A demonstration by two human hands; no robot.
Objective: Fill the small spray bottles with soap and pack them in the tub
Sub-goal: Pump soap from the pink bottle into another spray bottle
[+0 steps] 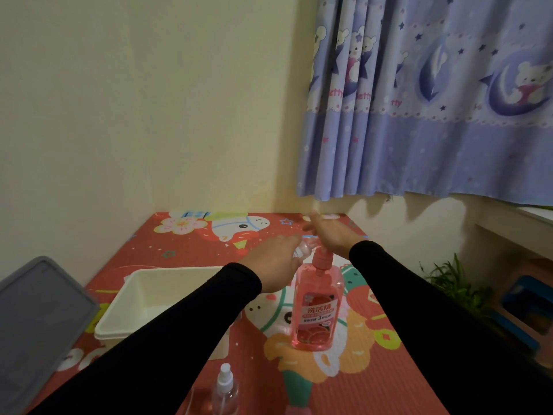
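Filling had only begun: left hand (276,266) clamped a small spray bottle (302,251) at the soap pump (322,259), right hand (330,235) fingers spread, tub (131,298) (nine o'clock) showed nothing inside.

Head camera looks forward-down, close over mat (185,253).

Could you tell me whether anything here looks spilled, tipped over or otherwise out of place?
Nothing stands out. The pink soap bottle stands upright on the mat, the white tub sits level, and a capped spray bottle stands near the front. No spill shows.
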